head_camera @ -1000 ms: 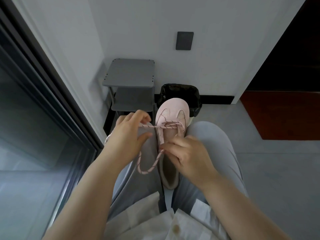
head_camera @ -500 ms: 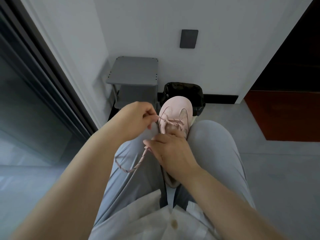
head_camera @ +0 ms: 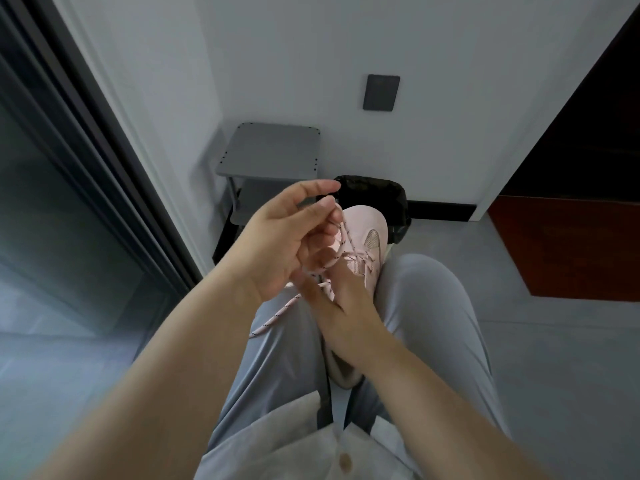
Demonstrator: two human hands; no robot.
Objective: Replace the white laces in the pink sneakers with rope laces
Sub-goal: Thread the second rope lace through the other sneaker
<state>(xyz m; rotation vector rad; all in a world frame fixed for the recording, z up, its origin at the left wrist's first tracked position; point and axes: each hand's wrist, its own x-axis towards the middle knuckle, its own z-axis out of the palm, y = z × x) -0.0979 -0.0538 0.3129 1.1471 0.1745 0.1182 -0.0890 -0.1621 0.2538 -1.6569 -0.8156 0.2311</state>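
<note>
A pink sneaker (head_camera: 369,233) lies between my knees, toe pointing away from me. A pink rope lace (head_camera: 341,242) with dark flecks runs through its front eyelets. My left hand (head_camera: 287,240) is raised above the shoe's left side and pinches a strand of this lace between thumb and fingers, pulling it up. The lace's loose tail (head_camera: 273,318) hangs down over my left thigh. My right hand (head_camera: 341,306) rests on the shoe's middle, fingers curled over the tongue area and holding the shoe; what its fingertips pinch is hidden by my left hand.
A grey two-tier shelf (head_camera: 272,157) stands against the wall ahead. A black bin with a bag (head_camera: 377,195) sits just beyond the shoe's toe. A dark glass door frame (head_camera: 86,140) runs along the left. A reddish-brown floor patch (head_camera: 568,247) lies to the right.
My left hand has lifted upward and to the right with the lace strand, drawing it taut and shortening the loose loop on my thigh. My right hand stayed on the shoe.
</note>
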